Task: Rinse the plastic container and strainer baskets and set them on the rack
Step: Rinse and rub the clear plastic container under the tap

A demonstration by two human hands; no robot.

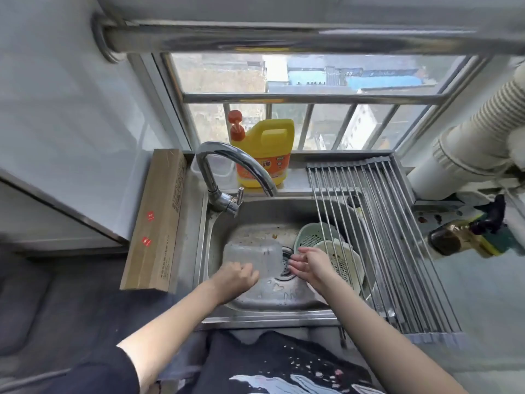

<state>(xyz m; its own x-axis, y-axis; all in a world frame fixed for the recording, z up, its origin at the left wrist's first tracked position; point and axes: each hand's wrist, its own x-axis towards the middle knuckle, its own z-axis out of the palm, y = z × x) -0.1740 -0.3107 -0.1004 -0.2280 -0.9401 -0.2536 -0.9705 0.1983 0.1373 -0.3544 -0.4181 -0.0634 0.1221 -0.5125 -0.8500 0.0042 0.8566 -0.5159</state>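
A clear plastic container (pixel 251 255) lies tipped on its side in the steel sink (pixel 255 214), left of the drain. My left hand (pixel 237 278) grips its near edge with curled fingers. Just right of the container, my right hand (pixel 308 265) hovers over the drain with relaxed fingers and holds nothing. A green strainer basket (pixel 311 236) and a cream strainer basket (pixel 345 264) lean in the right part of the sink, partly under the roll-up rack (pixel 397 237) of steel rods that covers the sink's right side.
The faucet (pixel 227 163) arches over the sink's back left. A yellow detergent jug (pixel 264 152) stands on the sill behind it. A long cardboard box (pixel 157 220) lies along the left edge. A sponge and bottle (pixel 466 233) sit at the right.
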